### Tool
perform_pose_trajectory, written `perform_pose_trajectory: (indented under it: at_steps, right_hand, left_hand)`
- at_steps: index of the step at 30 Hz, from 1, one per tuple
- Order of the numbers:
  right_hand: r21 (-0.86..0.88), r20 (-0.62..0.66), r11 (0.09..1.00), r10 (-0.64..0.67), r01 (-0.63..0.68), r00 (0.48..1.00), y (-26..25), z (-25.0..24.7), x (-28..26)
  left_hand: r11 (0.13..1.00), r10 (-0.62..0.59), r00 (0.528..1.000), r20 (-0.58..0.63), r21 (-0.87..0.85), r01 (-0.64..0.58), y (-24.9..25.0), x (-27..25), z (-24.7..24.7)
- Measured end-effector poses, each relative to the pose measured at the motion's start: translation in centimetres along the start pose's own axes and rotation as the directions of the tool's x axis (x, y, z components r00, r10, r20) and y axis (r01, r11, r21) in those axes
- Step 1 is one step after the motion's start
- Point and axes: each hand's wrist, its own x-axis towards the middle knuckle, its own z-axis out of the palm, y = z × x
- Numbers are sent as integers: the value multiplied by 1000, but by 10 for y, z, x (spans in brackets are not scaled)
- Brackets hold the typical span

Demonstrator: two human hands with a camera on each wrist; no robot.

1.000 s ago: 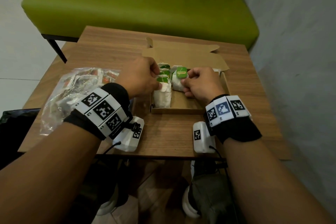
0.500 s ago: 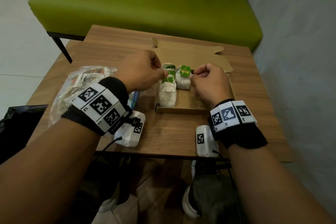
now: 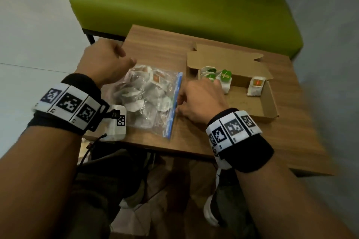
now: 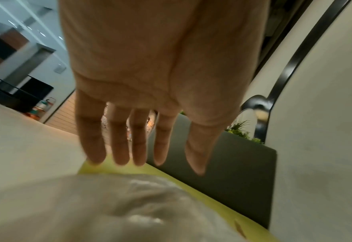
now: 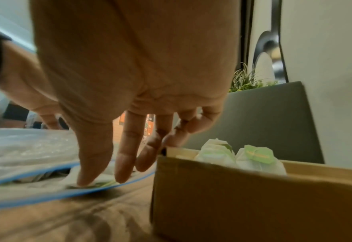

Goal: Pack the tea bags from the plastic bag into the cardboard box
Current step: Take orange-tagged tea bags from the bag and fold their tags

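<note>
The clear plastic bag (image 3: 149, 99) with a blue zip edge lies on the table and holds several tea bags. Its mouth faces the open cardboard box (image 3: 270, 103) to the right. Green-tagged tea bags (image 3: 225, 75) stand in the box's left part, and one orange-tagged tea bag (image 3: 256, 85) stands at its right. My right hand (image 3: 179, 103) is at the bag's mouth; its straight fingers (image 5: 88, 180) touch a tea bag lying just inside the zip. My left hand (image 3: 124, 58) hovers over the bag's far left side and holds nothing, its fingers (image 4: 142, 157) extended above the bag (image 4: 109, 204).
The small wooden table (image 3: 213, 141) has its near edge just below the bag. A green bench (image 3: 184, 6) stands right behind the table. The box's brown wall (image 5: 233, 196) stands directly right of my right hand. Shoes show under the table.
Both hands have let go of the tea bags in the box and moved left. The right hand now reaches the bag's mouth and the left hangs over the bag. The view has swung left.
</note>
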Motion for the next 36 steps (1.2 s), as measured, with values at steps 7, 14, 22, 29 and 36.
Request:
perform_pose_trajectory:
  at_steps: [7,14,22,29,36]
  right_hand:
    - [188,-93,980,-51,68,994,-14,5,2]
    - [299,-2,950,-93,90,996,-27,26,20]
    - [407,53,912,33,-52,998,-37,34,45]
    - [466,90,876,93,-124,992,-44,29,52]
    - [585,166,794,82,-165,983,-46,21,48]
  left_hand:
    - [986,-159,941,299,102,135,-28,9,0]
    - [992,-124,948,292,29,121,-29,13,4]
    - [1000,-11,973,229,-26,18,-32,16,11]
    - [997,42,977,207,-69,-28,-34,17,14]
    - [991,23,976,218,-135,6,-31,12,11]
